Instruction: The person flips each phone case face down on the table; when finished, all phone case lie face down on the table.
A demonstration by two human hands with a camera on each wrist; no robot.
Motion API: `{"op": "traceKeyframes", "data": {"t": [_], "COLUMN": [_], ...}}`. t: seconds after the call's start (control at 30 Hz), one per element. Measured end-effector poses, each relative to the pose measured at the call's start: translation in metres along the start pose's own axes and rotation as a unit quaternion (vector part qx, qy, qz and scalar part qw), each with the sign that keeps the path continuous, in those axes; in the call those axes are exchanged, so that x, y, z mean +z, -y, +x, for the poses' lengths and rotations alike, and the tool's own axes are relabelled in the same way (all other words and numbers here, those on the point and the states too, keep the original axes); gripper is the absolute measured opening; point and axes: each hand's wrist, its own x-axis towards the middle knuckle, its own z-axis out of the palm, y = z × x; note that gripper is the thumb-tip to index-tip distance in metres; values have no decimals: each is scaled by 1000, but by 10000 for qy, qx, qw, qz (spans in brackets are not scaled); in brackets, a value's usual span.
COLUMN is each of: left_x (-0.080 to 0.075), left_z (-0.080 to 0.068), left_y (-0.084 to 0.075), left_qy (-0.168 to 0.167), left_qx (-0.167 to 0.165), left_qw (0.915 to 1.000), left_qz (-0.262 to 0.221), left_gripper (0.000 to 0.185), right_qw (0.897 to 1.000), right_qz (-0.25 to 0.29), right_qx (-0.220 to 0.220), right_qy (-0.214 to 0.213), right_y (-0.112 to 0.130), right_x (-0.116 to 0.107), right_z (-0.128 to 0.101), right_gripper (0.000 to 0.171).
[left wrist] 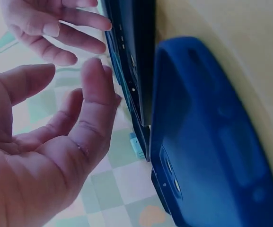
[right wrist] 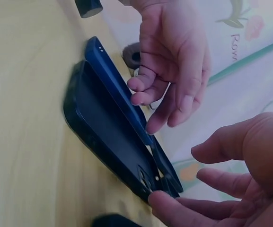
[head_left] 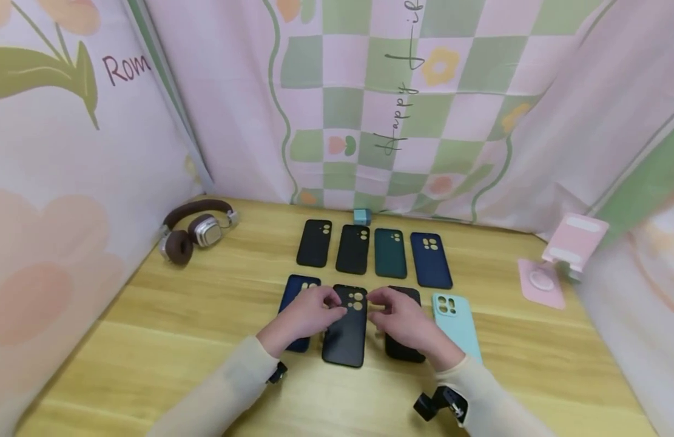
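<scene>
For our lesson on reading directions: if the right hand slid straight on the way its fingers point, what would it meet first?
Probably the black case between the hands: the right hand points left toward its camera cut-outs, already at its edge.

"Rom" and "happy life" on the backdrop cloth [head_left: 478, 91]

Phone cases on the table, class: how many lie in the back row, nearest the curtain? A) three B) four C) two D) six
B: the back row holds two black cases, a dark green case and a navy case.
</scene>
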Motion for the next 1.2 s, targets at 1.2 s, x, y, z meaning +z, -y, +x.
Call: {"op": "traceKeyframes", "data": {"t": [1.2], "left_x": [0], "left_z": [-2], "left_y": [-1], "left_qy": [-1082], "left_qx": [840], "left_qw": [9864], "left_qz": [-911], "left_gripper": [19], "right_qw": [9935], "right_qz": [864], "right_qx": [-201], "right_qy": [-720], "right_y": [18], "right_x": [-1], "right_z": [2], "right_gripper": [44]}}
